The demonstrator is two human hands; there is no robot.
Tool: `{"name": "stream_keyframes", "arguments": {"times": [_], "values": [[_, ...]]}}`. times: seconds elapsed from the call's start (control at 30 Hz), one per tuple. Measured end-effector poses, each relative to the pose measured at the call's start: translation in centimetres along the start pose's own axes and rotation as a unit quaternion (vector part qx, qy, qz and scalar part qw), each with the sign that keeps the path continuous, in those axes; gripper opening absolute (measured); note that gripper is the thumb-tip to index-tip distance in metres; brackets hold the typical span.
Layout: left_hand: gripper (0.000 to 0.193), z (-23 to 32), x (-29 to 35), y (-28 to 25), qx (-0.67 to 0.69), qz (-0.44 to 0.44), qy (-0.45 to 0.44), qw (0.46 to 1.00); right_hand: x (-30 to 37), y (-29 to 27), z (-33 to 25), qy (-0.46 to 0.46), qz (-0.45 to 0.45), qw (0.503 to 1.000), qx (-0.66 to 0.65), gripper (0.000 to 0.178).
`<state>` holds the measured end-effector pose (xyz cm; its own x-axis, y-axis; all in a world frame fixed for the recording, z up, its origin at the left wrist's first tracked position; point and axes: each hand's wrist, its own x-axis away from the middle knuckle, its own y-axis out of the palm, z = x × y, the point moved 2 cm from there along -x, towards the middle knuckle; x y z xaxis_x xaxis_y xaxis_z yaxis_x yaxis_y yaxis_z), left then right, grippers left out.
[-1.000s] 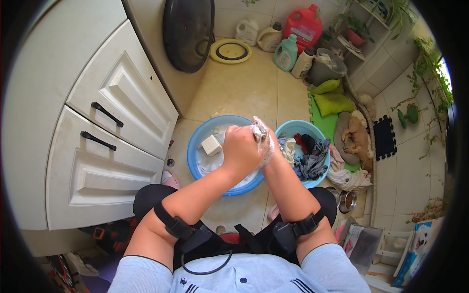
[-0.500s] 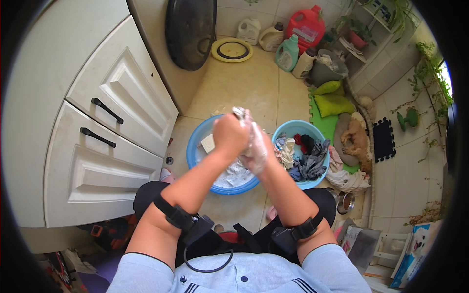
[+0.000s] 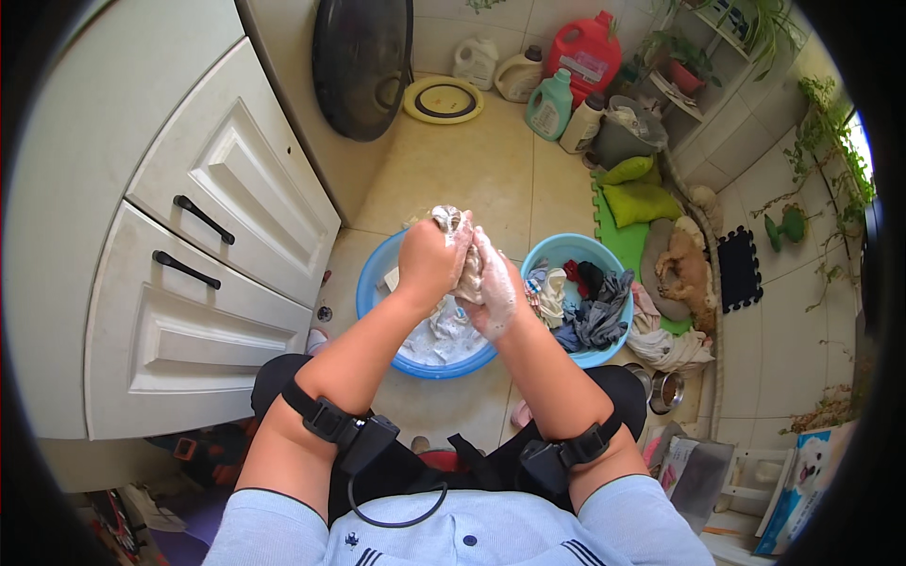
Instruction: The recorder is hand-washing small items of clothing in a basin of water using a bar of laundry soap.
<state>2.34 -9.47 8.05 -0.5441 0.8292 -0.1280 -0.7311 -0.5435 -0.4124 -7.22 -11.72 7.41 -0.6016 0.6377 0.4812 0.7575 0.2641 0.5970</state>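
Observation:
Above the blue basin [image 3: 368, 307], my two hands work a wet, soapy, greyish-white piece of cloth [image 3: 469, 274] between them. My left hand [image 3: 432, 259] is closed round it, and a bunched end sticks out at the top of the fist. My right hand [image 3: 497, 292], coated in foam, presses the cloth from the right with its fingers fairly straight. Whether the cloth is a sock or another small garment, I cannot tell. White suds and soaked white fabric [image 3: 442, 335] fill the basin. A pale block [image 3: 393, 278], partly hidden, lies at its left side.
Beside the basin on the right, a light-blue tub [image 3: 609, 358] holds crumpled clothes [image 3: 604, 311]. White cabinets [image 3: 203, 311] stand on the left. Detergent bottles [image 3: 549, 106] line the back wall. A dog [image 3: 687, 269] lies on the right near a metal bowl [image 3: 667, 391].
My hands have shifted slightly left and opened apart a little, showing more of the cloth between them. The right palm has turned more upward.

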Motion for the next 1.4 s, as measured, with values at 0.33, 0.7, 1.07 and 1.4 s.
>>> {"name": "stream_keyframes", "arguments": {"times": [0.33, 0.7, 1.07, 1.4], "values": [[0.039, 2.0, 0.7, -1.1, 0.082, -0.198, -0.045, 0.976, 0.3, -0.2, -1.4, 0.004, -0.074, 0.994, -0.074, 0.029], [0.041, 0.5, 0.3, -2.2, 0.222, -0.183, -0.098, 0.953, -1.4, -2.7, -2.6, -0.140, 0.054, 0.988, -0.038, 0.019], [0.043, 0.5, 0.8, -1.6, 0.184, -0.289, -0.092, 0.935, -3.1, -5.4, -4.0, -0.020, -0.101, 0.916, -0.388, 0.014], [0.015, 0.7, 1.2, 0.7, 0.176, -0.163, -0.019, 0.971, -1.1, -1.8, -3.0, -0.222, 0.021, 0.974, -0.044, 0.029]]}}
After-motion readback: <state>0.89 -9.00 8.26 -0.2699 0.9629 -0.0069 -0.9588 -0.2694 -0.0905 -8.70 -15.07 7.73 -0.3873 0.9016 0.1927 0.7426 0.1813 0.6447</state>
